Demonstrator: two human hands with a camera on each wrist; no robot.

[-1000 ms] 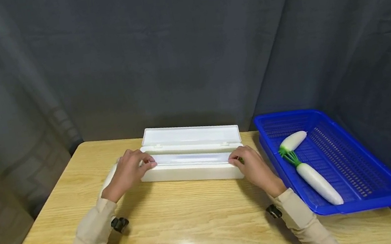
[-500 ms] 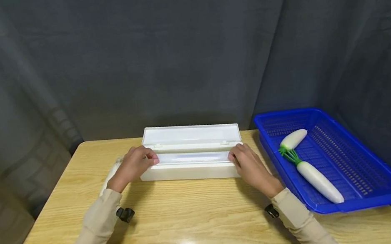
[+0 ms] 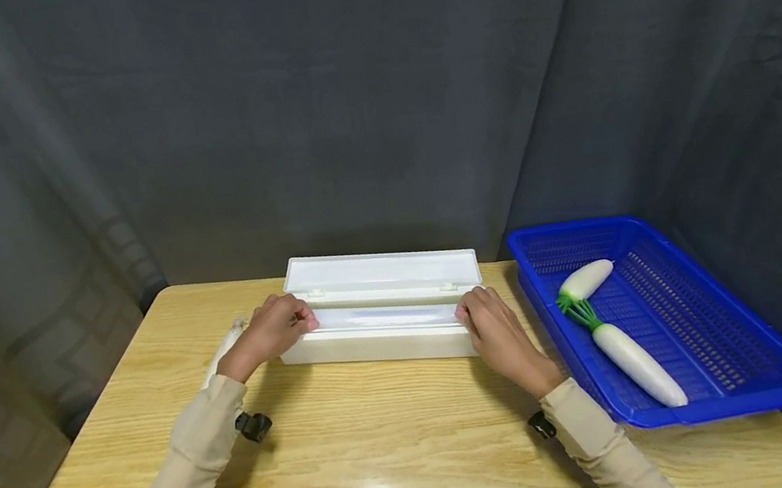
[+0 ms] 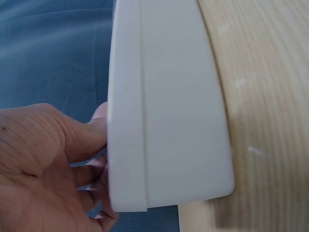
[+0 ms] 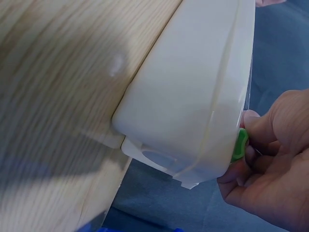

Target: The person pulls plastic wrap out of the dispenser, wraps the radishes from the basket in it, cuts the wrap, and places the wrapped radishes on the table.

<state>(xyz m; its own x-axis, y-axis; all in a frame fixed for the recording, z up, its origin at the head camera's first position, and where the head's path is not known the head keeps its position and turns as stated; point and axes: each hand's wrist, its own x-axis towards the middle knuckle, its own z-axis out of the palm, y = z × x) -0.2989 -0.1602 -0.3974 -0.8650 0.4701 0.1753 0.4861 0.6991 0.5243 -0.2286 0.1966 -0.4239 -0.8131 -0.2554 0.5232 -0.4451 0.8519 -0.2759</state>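
A long white cling film dispenser box (image 3: 376,348) lies across the table with its lid (image 3: 380,271) tipped back. Clear film (image 3: 387,317) stretches along its opening. My left hand (image 3: 268,332) pinches the film at the left end, thumb against the fingers; the box partly hides those fingertips in the left wrist view. At the right end my right hand (image 3: 505,336) pinches the film too. Beside its thumb, in the right wrist view, a small green piece (image 5: 240,145) shows at the box's edge.
A blue perforated basket (image 3: 734,405) at the right holds two white radishes (image 3: 638,365) with green tops. Partly hidden behind my left wrist lies a whitish object (image 3: 223,351). A dark curtain (image 3: 342,116) hangs behind the wooden table (image 3: 390,438).
My left hand has moved slightly right and farther along the film since one second ago. The right hand has barely shifted. Over the last half second both hands stay nearly still.
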